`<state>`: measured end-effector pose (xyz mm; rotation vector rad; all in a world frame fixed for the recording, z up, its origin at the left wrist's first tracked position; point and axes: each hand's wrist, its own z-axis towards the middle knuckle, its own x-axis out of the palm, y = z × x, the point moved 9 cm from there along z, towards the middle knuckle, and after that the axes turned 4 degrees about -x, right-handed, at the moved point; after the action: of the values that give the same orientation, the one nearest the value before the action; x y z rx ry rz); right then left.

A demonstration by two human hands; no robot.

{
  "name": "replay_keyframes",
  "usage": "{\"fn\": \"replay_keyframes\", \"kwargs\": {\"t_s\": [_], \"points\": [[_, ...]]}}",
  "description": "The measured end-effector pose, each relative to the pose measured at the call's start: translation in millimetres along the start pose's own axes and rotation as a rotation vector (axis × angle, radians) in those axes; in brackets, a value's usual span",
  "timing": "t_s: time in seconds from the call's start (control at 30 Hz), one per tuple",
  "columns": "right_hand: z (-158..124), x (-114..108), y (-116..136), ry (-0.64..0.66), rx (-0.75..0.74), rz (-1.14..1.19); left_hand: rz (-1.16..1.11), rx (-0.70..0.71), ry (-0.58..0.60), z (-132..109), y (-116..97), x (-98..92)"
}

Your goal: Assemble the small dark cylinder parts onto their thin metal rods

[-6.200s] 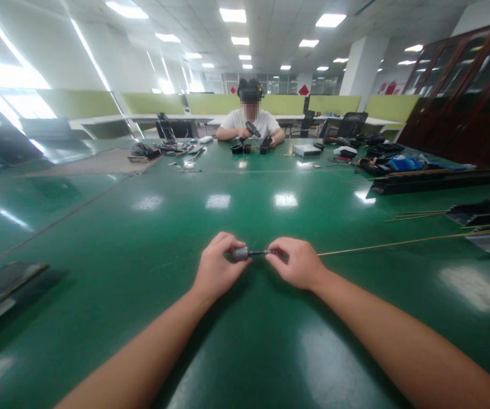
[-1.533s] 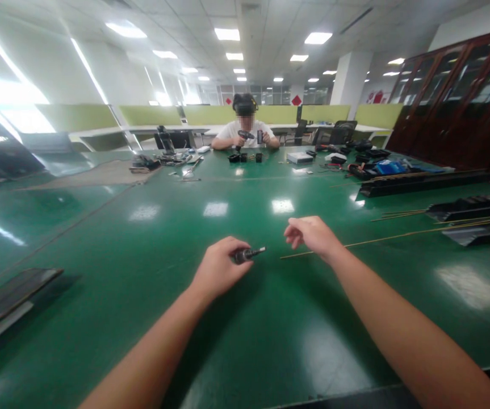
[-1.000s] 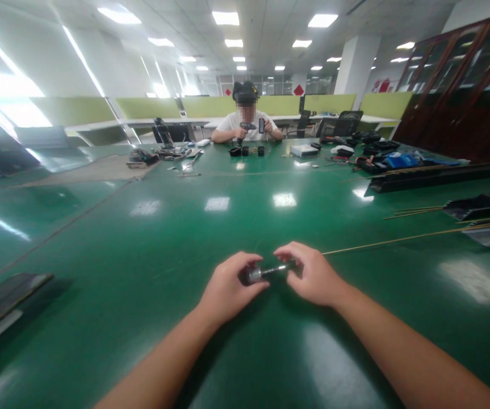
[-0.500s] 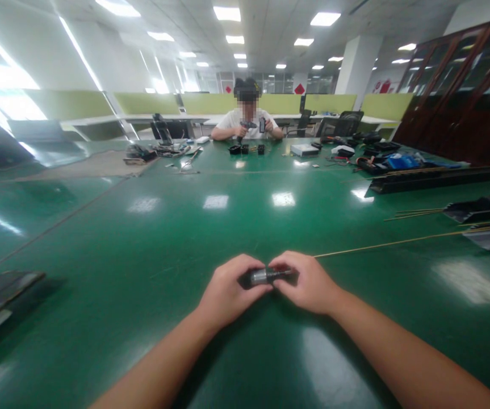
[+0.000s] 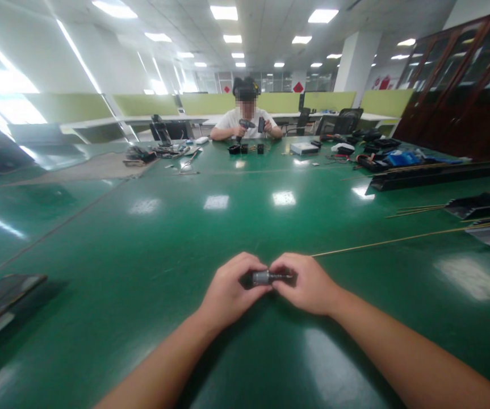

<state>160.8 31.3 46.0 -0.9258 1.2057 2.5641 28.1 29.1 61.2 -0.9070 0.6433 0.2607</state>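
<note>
Between my two hands is a small silver-grey cylinder with a dark, narrower shaft [image 5: 262, 277]; it looks like a little motor, but its exact kind is unclear. My left hand [image 5: 233, 287] curls around the silver end, thumb below and fingers above. On the other side, my right hand [image 5: 306, 284] pinches the dark shaft end. The fingertips of both hands nearly meet over the part, just above the green table [image 5: 176, 227]. A thin brass-coloured rod [image 5: 381, 242] runs out to the right from behind my right hand.
Black trays [image 5: 440, 175] with more thin rods lie on the right. At left is a dark flat panel [image 5: 6, 298]. Across the table a person [image 5: 247, 122] holds a drill, with black boxes [image 5: 245, 149] in front. A white box [image 5: 304, 148] and tools lie farther right.
My hands keep almost the same place and grip. The cylinder has turned slightly and shows more plainly between the fingers. The view has shifted a little.
</note>
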Motion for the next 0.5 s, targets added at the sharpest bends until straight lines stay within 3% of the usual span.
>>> {"fn": "replay_keyframes", "kwargs": {"t_s": [0.5], "points": [[-0.5,0.3,-2.9,0.015,0.026,-0.017,0.001,-0.032,-0.024,-0.7,3.4,1.3]]}}
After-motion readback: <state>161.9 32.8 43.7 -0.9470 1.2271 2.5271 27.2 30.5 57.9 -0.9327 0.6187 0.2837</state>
